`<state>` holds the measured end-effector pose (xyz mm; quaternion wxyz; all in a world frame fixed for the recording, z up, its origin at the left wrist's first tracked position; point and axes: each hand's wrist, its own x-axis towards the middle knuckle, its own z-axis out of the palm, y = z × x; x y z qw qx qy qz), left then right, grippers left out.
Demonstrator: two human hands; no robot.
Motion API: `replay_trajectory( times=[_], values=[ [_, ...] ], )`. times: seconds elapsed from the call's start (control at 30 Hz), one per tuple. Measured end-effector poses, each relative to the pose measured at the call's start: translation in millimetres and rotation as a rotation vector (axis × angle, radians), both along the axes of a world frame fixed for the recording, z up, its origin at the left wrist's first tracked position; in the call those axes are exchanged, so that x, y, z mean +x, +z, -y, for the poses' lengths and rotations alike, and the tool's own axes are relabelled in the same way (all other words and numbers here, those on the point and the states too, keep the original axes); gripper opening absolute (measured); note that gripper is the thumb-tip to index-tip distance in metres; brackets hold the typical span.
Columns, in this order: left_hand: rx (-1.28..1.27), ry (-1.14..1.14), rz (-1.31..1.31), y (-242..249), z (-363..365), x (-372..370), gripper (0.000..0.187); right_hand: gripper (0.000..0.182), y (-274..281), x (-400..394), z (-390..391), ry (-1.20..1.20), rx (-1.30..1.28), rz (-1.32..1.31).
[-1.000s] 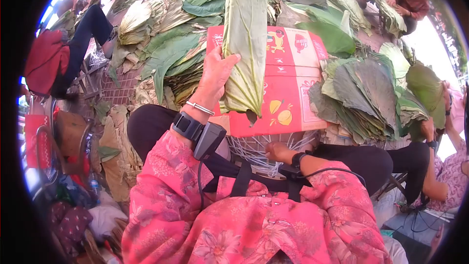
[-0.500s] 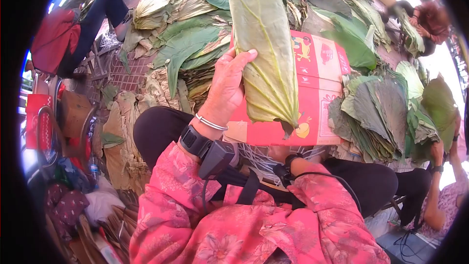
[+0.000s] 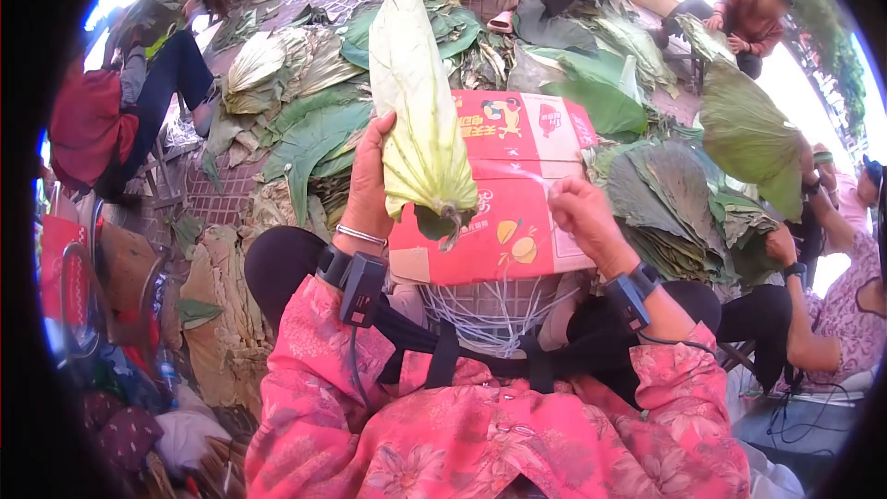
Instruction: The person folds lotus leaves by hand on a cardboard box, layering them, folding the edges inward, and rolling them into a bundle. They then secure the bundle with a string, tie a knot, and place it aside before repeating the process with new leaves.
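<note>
My left hand (image 3: 371,176) is wrapped round the side of a folded bundle of large pale green leaves, which look like lotus leaves (image 3: 418,102). The bundle stands tilted, its gathered stem end low and a dark leaf flap hanging there. Beneath it lies a red printed cardboard sheet (image 3: 531,249) across my lap. To the right of the bundle, my right hand (image 3: 587,217) is closed in a pinch over the cardboard. A thin white strand (image 3: 517,171), blurred, runs from its fingertips toward the bundle. White strips (image 3: 499,314) lie in a heap below the cardboard.
Stacked dark leaves (image 3: 665,199) lie right of the cardboard, and more leaf piles (image 3: 319,143) spread on the left. At the right, a person in a patterned top (image 3: 841,314) holds up a big leaf (image 3: 753,129). Other people sit around. A chair (image 3: 120,268) stands at left.
My right hand has risen from near my lap to over the cardboard, with a white strand at its fingers. The leaf bundle has shifted left in view as the view turned.
</note>
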<state>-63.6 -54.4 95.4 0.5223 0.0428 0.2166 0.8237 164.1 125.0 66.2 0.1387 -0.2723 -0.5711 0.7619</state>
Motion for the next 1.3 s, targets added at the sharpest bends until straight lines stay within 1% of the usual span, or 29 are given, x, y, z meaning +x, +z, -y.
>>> replay_trajectory(
  times=[0.03, 0.1, 0.13, 0.17, 0.23, 0.3, 0.33, 0.37, 0.43, 0.47, 0.57, 0.6, 0.7, 0.77, 0.87, 0.97, 1.1, 1.17, 1.3],
  values=[
    [0.012, -0.022, 0.004, 2.8, 0.5, 3.9, 0.042, 0.003, 4.9, 1.9, -9.0, -0.159, -0.054, -0.058],
    [0.033, -0.065, 0.013, 7.4, 3.8, 14.3, 0.042, 0.006, 10.3, 3.6, -20.7, -0.337, -0.185, -0.251],
    [0.028, -0.086, 0.01, 8.1, 3.0, 23.0, 0.042, 0.006, 9.8, 3.4, -23.4, -0.35, -0.239, -0.318],
    [0.076, -0.151, 0.025, 2.8, 2.1, 27.9, 0.044, 0.007, 7.2, 3.1, -24.1, -0.358, -0.293, -0.384],
    [0.115, -0.268, 0.104, -10.6, -0.7, 40.9, 0.044, 0.007, 1.6, 0.4, -23.0, -0.373, -0.413, -0.472],
    [-0.015, -0.211, 0.08, -18.8, -6.8, 62.4, 0.044, 0.008, -1.8, -5.1, -21.0, -0.391, -0.544, -0.518],
    [0.016, -0.272, 0.085, -12.4, -7.5, 75.0, 0.046, 0.011, 2.5, -6.4, -16.4, -0.368, -0.567, -0.524],
    [-0.067, -0.236, 0.083, -21.9, -12.5, 78.8, 0.046, 0.011, 2.3, -6.6, -12.6, -0.325, -0.588, -0.539],
    [-0.052, -0.289, 0.138, -23.7, -18.6, 86.9, 0.046, 0.012, 3.2, -5.6, -3.1, -0.241, -0.629, -0.565],
    [-0.029, -0.313, 0.142, -31.7, -23.6, 85.0, 0.046, 0.013, 4.3, -4.1, 0.8, -0.25, -0.62, -0.544],
    [-0.023, -0.272, 0.097, -59.9, -36.9, 79.3, 0.046, 0.014, 1.2, -0.5, 2.8, -0.232, -0.649, -0.564],
    [-0.025, -0.296, 0.113, -51.1, -34.0, 82.0, 0.046, 0.014, 0.9, -0.2, 1.5, -0.249, -0.645, -0.573],
    [-0.022, -0.327, 0.174, -39.0, -26.6, 89.8, 0.031, 0.015, 0.8, 1.3, 0.1, -0.293, -0.644, -0.598],
    [-0.033, -0.305, 0.161, -53.5, -27.9, 88.4, 0.031, 0.014, 4.2, 3.1, -0.1, -0.305, -0.657, -0.61],
    [-0.009, -0.23, 0.106, -63.5, -31.7, 86.7, 0.032, 0.015, 8.1, 2.9, 6.7, -0.259, -0.684, -0.616],
    [0.016, -0.178, 0.076, -66.3, -33.0, 80.2, 0.031, 0.015, -7.7, 2.1, 3.8, -0.211, -0.733, -0.574],
    [-0.012, -0.164, 0.075, -66.3, -31.5, 69.8, 0.03, 0.014, -19.9, 2.1, -3.0, -0.287, -0.73, -0.517],
    [-0.03, -0.14, -0.022, -65.9, -31.0, 70.3, 0.029, 0.012, -22.6, 1.7, -6.5, -0.32, -0.728, -0.5],
    [-0.156, -0.096, -0.27, -70.8, -38.9, 70.8, 0.025, 0.007, -5.6, 0.3, -1.7, -0.381, -0.49, -0.456]
  ],
)
